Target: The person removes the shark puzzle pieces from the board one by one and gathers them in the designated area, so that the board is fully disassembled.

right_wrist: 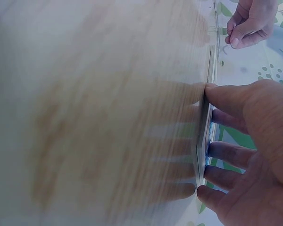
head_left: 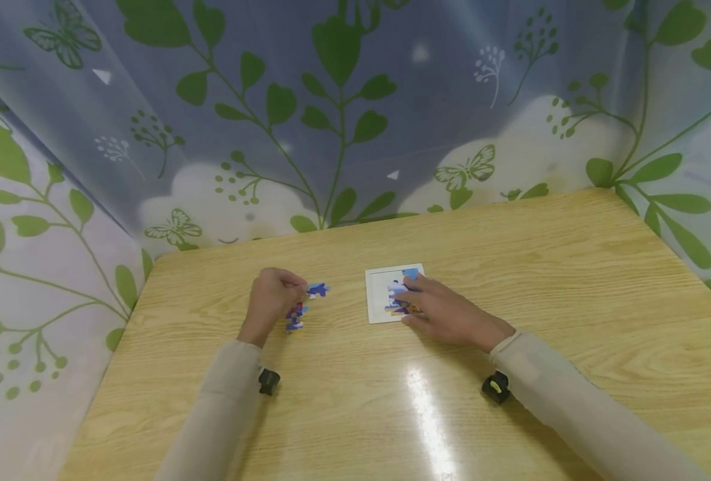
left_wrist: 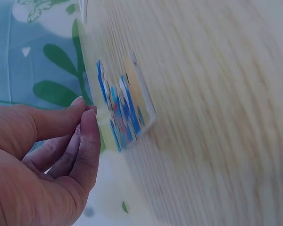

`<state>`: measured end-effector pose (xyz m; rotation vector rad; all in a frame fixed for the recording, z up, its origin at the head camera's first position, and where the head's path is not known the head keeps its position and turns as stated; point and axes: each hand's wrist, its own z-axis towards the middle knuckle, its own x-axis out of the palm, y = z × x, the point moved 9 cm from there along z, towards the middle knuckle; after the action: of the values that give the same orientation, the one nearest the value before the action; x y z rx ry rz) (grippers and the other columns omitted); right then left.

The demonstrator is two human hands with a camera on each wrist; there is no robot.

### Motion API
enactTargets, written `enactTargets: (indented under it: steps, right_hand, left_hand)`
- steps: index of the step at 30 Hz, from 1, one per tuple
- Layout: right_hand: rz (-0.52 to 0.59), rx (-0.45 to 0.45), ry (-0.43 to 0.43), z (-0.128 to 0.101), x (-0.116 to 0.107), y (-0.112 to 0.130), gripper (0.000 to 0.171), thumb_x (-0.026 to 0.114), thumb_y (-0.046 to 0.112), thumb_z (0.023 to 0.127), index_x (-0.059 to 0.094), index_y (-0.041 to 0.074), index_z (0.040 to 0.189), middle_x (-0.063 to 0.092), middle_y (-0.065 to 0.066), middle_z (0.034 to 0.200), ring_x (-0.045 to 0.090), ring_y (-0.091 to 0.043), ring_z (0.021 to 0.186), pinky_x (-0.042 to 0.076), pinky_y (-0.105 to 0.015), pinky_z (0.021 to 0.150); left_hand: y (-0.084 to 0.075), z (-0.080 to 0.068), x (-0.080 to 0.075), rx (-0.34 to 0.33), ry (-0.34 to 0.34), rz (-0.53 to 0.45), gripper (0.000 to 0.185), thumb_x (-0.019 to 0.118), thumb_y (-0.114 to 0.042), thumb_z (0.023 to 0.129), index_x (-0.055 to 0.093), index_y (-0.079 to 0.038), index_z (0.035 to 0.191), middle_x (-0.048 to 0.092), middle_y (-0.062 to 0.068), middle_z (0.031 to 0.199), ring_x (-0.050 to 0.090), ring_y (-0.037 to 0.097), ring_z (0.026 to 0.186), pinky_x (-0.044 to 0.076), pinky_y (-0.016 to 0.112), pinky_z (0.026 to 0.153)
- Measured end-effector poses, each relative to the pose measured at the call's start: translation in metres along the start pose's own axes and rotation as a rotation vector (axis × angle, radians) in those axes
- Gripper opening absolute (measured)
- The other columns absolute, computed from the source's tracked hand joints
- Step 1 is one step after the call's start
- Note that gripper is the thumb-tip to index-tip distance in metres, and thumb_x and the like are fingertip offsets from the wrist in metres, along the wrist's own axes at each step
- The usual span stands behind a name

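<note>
Head view: my right hand (head_left: 445, 310) lies flat-fingered on the puzzle tray (head_left: 379, 294) while my left hand (head_left: 274, 300) pinches, I judge, a puzzle piece (head_left: 317, 290), needing carrying toward three o'clock.

A light-coloured wooden bench (head_left: 571, 280) with visible straight grain fills the lower half of the head view. A bright streak of overhead light (head_left: 430, 414) reflects off its glossy surface near the front edge. A pale blue-grey and white curtain printed with green leaves, stems and butterflies (head_left: 343, 120) encloses the bench at the back and on both sides, hanging close against its edges.
</note>
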<state>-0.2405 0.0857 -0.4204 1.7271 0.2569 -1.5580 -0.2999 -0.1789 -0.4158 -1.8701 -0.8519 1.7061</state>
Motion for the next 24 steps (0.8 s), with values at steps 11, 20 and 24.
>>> enactTargets:
  steps: [11,20,24]
  right_hand:
    - [-0.036,-0.033,-0.017,0.001,-0.002,0.004,0.045,0.065,0.02,0.101,0.058,-0.005,0.137,0.044,-0.034,0.147,0.037,-0.049,0.14,0.032,-0.057,0.114]
    - [-0.021,0.004,0.0,0.002,-0.001,0.001,0.045,0.065,0.019,0.101,0.058,-0.006,0.137,0.041,-0.035,0.149,0.035,-0.049,0.141,0.031,-0.057,0.115]
    - [-0.016,0.001,-0.002,0.003,0.0,0.001,0.044,0.066,0.018,0.1,0.059,-0.007,0.135,0.041,-0.036,0.148,0.035,-0.05,0.141,0.032,-0.057,0.114]
  left_hand:
    - [-0.038,-0.004,0.031,0.144,0.046,0.042,0.011,0.077,-0.013,0.091,0.078,-0.003,0.094,0.075,0.009,0.091,0.068,0.023,0.083,0.057,0.038,0.075]
    - [-0.074,-0.006,0.064,0.24,0.087,0.05,0.008,0.077,-0.01,0.09,0.079,-0.003,0.094,0.076,0.009,0.089,0.07,0.022,0.084,0.057,0.037,0.078]
    - [-0.087,-0.007,0.078,0.27,0.12,0.051,0.008,0.078,-0.007,0.088,0.079,-0.002,0.094,0.076,0.01,0.09,0.072,0.022,0.085,0.057,0.035,0.078]
